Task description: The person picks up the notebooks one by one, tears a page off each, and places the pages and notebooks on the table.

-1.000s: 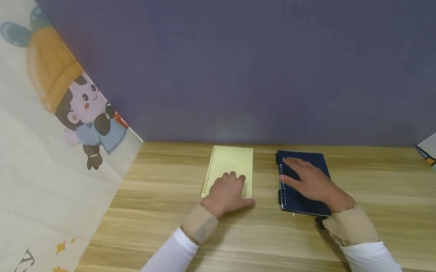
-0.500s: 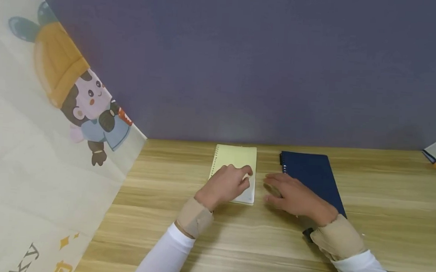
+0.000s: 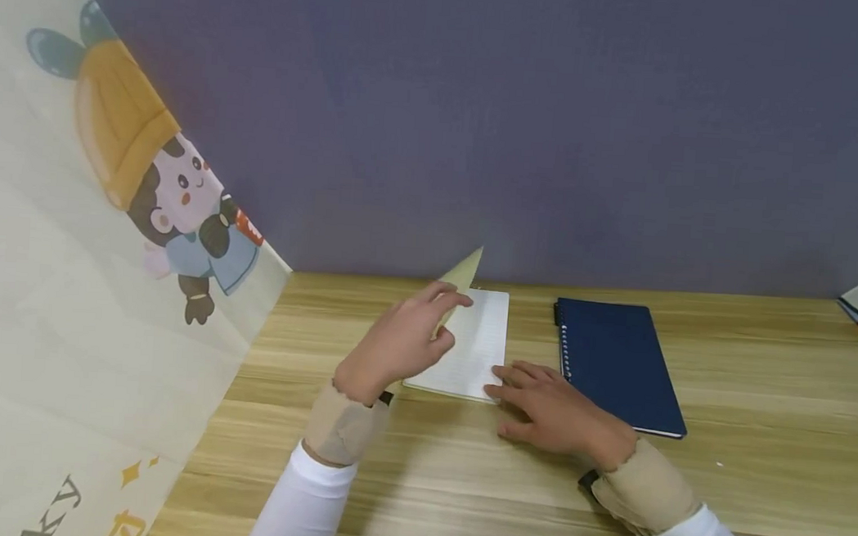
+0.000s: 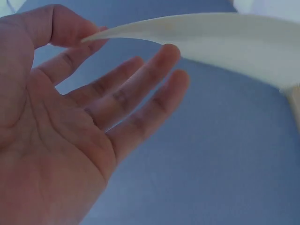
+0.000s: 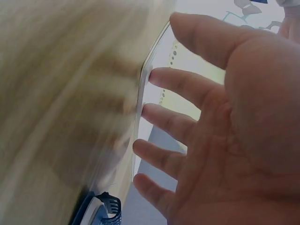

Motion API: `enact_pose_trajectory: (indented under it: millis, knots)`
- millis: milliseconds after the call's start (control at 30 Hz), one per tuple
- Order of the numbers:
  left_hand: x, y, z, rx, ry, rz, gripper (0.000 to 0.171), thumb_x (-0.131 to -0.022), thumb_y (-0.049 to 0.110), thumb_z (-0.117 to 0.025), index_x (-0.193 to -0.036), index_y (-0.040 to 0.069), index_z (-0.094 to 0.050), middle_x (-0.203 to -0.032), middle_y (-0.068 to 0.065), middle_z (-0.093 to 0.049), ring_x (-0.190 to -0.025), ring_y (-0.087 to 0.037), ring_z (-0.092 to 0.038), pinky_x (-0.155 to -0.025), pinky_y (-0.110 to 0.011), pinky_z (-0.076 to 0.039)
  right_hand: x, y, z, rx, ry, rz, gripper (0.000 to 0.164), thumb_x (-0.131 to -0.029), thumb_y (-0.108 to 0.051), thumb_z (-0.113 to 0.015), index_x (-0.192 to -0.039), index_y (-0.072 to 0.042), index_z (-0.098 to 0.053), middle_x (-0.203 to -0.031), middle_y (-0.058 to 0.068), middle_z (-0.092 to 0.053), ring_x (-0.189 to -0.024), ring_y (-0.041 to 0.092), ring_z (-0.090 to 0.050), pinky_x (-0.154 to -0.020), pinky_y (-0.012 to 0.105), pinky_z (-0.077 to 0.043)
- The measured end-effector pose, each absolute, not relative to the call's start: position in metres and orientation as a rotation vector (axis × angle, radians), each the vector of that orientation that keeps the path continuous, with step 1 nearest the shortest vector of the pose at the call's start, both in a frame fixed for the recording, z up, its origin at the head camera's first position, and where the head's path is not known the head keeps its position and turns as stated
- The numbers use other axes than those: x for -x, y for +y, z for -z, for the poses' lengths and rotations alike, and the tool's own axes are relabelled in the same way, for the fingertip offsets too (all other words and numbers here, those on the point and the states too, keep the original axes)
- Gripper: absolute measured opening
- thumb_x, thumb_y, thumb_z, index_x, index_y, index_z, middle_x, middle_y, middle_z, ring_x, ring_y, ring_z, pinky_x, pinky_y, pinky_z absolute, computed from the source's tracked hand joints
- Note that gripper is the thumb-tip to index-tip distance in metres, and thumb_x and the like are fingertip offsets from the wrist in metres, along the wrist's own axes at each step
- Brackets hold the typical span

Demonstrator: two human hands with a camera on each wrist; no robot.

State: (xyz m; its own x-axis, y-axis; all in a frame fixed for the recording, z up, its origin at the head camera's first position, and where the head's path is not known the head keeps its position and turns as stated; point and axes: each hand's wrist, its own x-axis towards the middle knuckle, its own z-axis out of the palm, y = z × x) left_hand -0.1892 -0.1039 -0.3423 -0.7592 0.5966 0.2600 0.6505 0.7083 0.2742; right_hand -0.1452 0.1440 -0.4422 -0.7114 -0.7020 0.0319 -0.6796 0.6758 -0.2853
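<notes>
A spiral notebook (image 3: 471,357) with a pale yellow cover lies on the wooden table, its white lined page showing. My left hand (image 3: 398,340) holds the cover (image 3: 464,272) raised and tilted toward the left. In the left wrist view, thumb and index finger pinch the edge of the bent cover (image 4: 225,40), while the other fingers are spread. My right hand (image 3: 560,411) has its fingers extended, with the fingertips at the page's lower right edge. A dark blue spiral notebook (image 3: 622,362) lies closed to the right, just beyond that hand.
A dark purple-grey panel (image 3: 541,127) stands at the table's (image 3: 768,387) back edge. On the left rises a pale sheet (image 3: 52,278) with a printed cartoon figure. A small white speck (image 3: 719,464) lies to the right of the blue notebook.
My right hand has left the blue notebook and moved left to the yellow notebook's edge. My left hand, earlier flat over the yellow cover, has pinched and lifted it leftward, uncovering the page.
</notes>
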Motion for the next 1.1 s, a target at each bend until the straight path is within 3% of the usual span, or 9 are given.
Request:
enact_pose_trajectory:
  millis: [233, 367, 467, 600, 733, 967, 1100]
  knots:
    - [0.198, -0.135, 0.332, 0.878, -2.745, 0.630, 0.049, -0.082, 0.013, -0.043, -0.129, 0.023, -0.048, -0.137, 0.002, -0.035, -0.060, -0.006, -0.044, -0.056, -0.025, -0.039, 0.144, 0.146, 0.439, 1.136, 2.795, 0.452, 0.052, -0.090, -0.045, -0.051, -0.136, -0.022, -0.045, -0.145, 0.006, -0.032, -0.132, 0.033, -0.026, -0.102, 0.052, -0.017]
    - [0.203, -0.151, 0.330, 0.834, -2.765, 0.693, 0.050, -0.083, 0.012, -0.044, -0.132, 0.020, -0.046, -0.139, -0.002, -0.034, -0.065, -0.009, -0.047, -0.061, -0.027, -0.041, 0.145, 0.147, 0.436, 1.120, 2.795, 0.464, 0.049, -0.090, -0.045, -0.051, -0.134, -0.022, -0.048, -0.143, 0.005, -0.034, -0.131, 0.032, -0.027, -0.101, 0.051, -0.018]
    - [0.207, -0.160, 0.331, 0.814, -2.774, 0.704, 0.050, -0.083, 0.010, -0.046, -0.132, 0.018, -0.045, -0.136, -0.003, -0.037, -0.081, -0.012, -0.050, -0.073, -0.028, -0.041, 0.145, 0.149, 0.436, 1.100, 2.795, 0.468, 0.047, -0.090, -0.046, -0.051, -0.132, -0.024, -0.050, -0.143, 0.004, -0.035, -0.131, 0.032, -0.028, -0.101, 0.052, -0.017]
    - [0.213, -0.169, 0.334, 0.798, -2.779, 0.688, 0.051, -0.082, 0.007, -0.046, -0.131, 0.015, -0.046, -0.129, -0.002, -0.045, -0.097, -0.017, -0.045, -0.085, -0.030, -0.036, 0.146, 0.150, 0.436, 1.074, 2.799, 0.477, 0.045, -0.090, -0.047, -0.051, -0.129, -0.025, -0.053, -0.142, 0.002, -0.036, -0.130, 0.032, -0.029, -0.101, 0.052, -0.017]
    - [0.217, -0.175, 0.338, 0.773, -2.808, 0.673, 0.051, -0.081, 0.003, -0.046, -0.131, 0.014, -0.047, -0.127, -0.003, -0.049, -0.101, -0.017, -0.046, -0.090, -0.030, -0.034, 0.146, 0.150, 0.434, 1.055, 2.794, 0.497, 0.043, -0.090, -0.046, -0.051, -0.128, -0.026, -0.053, -0.141, 0.002, -0.037, -0.130, 0.031, -0.029, -0.101, 0.053, -0.017]
    - [0.222, -0.184, 0.341, 0.682, -2.902, 0.644, 0.046, -0.083, 0.004, -0.047, -0.129, 0.009, -0.049, -0.131, -0.006, -0.047, -0.124, -0.023, -0.039, -0.098, -0.031, -0.029, 0.145, 0.150, 0.432, 1.040, 2.785, 0.501, 0.042, -0.091, -0.043, -0.052, -0.128, -0.026, -0.054, -0.141, 0.002, -0.037, -0.130, 0.032, -0.029, -0.101, 0.054, -0.017]
    - [0.223, -0.192, 0.342, 0.623, -2.951, 0.638, 0.045, -0.082, 0.005, -0.049, -0.127, 0.007, -0.051, -0.130, -0.008, -0.049, -0.122, -0.024, -0.041, -0.097, -0.032, -0.030, 0.145, 0.150, 0.431, 1.031, 2.779, 0.504, 0.041, -0.091, -0.043, -0.052, -0.128, -0.025, -0.054, -0.141, 0.002, -0.037, -0.130, 0.031, -0.029, -0.101, 0.053, -0.017]
